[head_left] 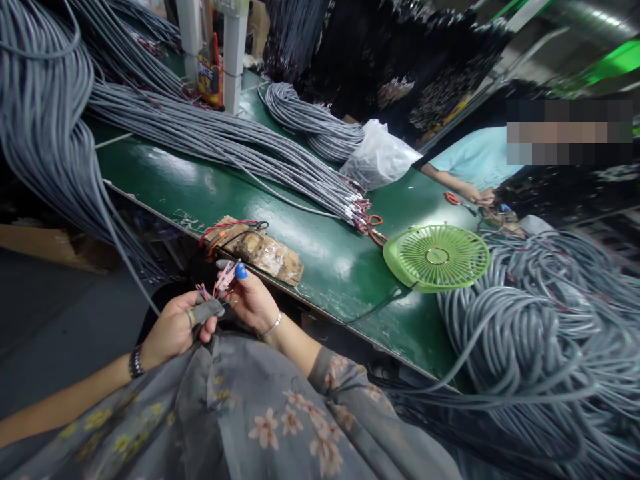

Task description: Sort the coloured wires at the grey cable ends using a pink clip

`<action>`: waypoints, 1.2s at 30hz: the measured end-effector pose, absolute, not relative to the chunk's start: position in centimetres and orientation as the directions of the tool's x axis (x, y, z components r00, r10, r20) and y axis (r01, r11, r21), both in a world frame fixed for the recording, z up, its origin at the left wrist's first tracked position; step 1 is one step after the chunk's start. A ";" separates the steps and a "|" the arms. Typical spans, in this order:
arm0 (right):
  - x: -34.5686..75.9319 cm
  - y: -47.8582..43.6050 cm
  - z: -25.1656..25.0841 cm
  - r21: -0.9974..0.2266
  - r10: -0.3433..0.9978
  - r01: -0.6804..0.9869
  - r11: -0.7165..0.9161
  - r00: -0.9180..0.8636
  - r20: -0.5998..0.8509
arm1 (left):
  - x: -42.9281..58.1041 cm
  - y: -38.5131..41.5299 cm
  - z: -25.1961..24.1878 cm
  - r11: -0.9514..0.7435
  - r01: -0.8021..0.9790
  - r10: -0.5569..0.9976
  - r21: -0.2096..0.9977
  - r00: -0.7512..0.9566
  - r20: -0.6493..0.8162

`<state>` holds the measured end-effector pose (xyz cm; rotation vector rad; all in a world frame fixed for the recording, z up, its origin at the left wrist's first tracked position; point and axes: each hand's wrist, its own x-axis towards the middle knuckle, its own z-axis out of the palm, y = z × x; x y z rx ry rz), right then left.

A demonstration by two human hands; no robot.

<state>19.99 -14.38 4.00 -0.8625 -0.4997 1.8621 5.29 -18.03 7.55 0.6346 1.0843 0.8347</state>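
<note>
My left hand (175,327), with a grey cover on its thumb, is closed around the end of a grey cable (131,257). Thin coloured wires (203,291) fan out above that thumb. Close beside it, my right hand (255,303) has a blue cover on one fingertip and pinches a small pale pink, flat piece (227,275) whose kind I cannot make out. The wires reach up to this piece; whether they touch it is too small to tell. Just beyond both hands, a tape-wrapped wooden block (273,257) with red and black leads lies at the table edge.
Grey cable bundles (225,140) stretch across the green table (310,247), and more hang at the left. A green fan (437,257) stands before a large coil heap (530,333) at right. Behind are a plastic bag (377,157) and a co-worker in light blue (473,157).
</note>
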 end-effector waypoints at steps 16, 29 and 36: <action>20.3 -14.3 4.8 -0.684 0.865 -0.529 -0.501 -0.284 -0.414 | 4.8 -19.1 9.0 0.492 -0.316 0.870 0.811 0.140 -0.473; 20.8 -14.7 4.9 -0.682 0.879 -0.557 -0.474 -0.252 -0.405 | 5.0 -18.6 7.8 0.421 -0.279 0.907 0.863 0.118 -0.404; 20.7 -14.7 4.8 -0.698 0.888 -0.552 -0.457 -0.240 -0.391 | 4.8 -18.8 7.5 0.432 -0.202 0.901 0.879 0.140 -0.410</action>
